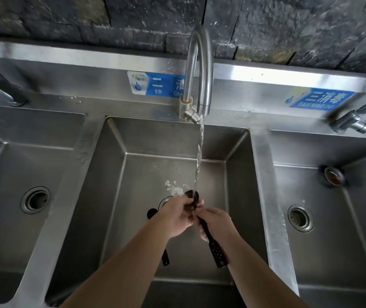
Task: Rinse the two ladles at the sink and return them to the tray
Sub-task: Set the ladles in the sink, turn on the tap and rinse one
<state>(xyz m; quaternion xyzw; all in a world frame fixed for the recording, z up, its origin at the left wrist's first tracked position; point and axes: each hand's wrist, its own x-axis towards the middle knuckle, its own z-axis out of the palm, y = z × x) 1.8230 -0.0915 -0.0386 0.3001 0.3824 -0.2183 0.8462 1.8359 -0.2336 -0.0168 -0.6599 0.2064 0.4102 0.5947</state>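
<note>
Ladle (215, 250) gripped in both hands, under water.

The left forearm hides most of the second ladle (165, 256) on the basin floor.

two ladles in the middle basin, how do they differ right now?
The held ladle is gripped by both the left hand and the right hand, its bowl under the water stream; the other ladle lies in the middle basin, touched by no hand. The held ladle's perforated handle shows fully; the other ladle is mostly hidden behind the left arm. Both are black.
</note>
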